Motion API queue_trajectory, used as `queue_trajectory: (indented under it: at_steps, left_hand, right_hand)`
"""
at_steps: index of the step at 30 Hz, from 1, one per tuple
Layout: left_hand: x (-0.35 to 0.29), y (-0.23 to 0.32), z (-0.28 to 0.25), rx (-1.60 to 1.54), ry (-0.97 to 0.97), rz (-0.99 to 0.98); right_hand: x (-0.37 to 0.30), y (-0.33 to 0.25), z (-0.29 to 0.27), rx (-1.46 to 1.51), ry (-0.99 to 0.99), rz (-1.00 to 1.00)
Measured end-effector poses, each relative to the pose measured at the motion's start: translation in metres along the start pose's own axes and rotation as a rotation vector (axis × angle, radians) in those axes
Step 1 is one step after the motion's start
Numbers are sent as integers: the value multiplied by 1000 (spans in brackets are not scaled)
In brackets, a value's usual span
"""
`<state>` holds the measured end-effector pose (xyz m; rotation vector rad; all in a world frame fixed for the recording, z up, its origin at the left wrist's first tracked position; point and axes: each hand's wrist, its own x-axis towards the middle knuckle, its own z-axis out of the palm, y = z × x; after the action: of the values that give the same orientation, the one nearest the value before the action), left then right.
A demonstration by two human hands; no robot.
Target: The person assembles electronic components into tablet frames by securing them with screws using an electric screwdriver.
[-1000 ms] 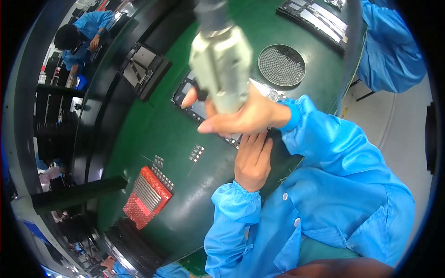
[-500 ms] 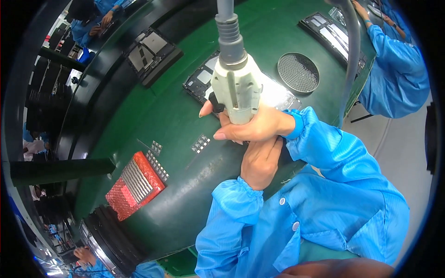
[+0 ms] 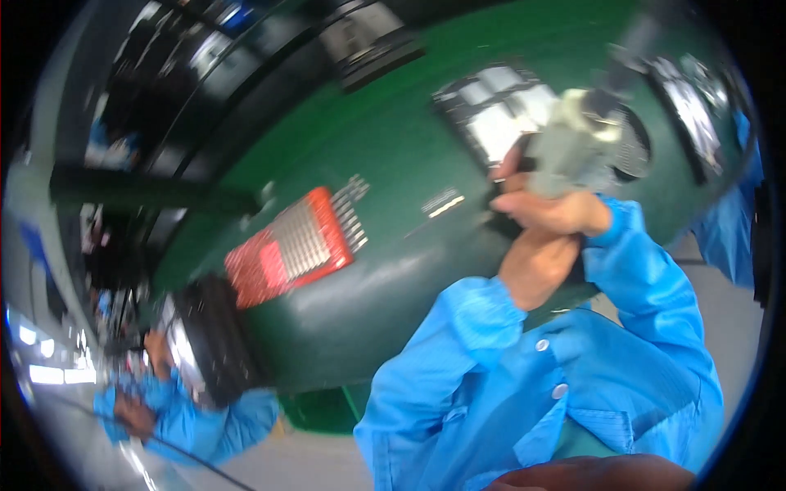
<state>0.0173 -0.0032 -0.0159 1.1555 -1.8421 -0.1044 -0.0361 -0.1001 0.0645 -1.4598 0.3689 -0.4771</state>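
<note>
My right hand [image 3: 561,214] is wrapped round a cream-coloured air gun [image 3: 569,151], whose grey hose rises toward the upper right. Just below it, my left hand [image 3: 539,266] is curled, with its fingertips hidden under the right hand. Something dark shows beside the left hand, too blurred to name. Beyond the air gun lies an opened flat device [image 3: 483,98] with a black frame and silvery-white panels. To the left of my hands, a small strip of silvery pieces [image 3: 444,202] rests on the green table [image 3: 385,303].
Red bubble wrap [image 3: 250,274] bears a row of grey strips, with small silvery pieces alongside. Black stacked trays [image 3: 214,340] stand at the table's left end, near a co-worker in blue. Other flat devices [image 3: 372,41] and a round mesh dish [image 3: 634,147] lie farther off.
The whole view has swung, so the table's things and my hands appear farther right. The air gun now leans to the right, still in my right hand. More of the co-worker at left shows.
</note>
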Motion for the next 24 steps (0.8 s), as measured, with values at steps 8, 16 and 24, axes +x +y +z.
queue_trajectory:
  at_steps: [8, 16, 24]
  left_hand:
    - [10, 1, -3, 19, 151, 22]
    - [6, 2, 0, -48, 168, -56]
    - [10, 4, 6, -75, 198, -1]
  right_hand:
    - [3, 15, 1, 24, 87, -208]
    - [4, 22, 0, 62, 75, -218]
    - [0, 35, -17, 2, 143, -265]
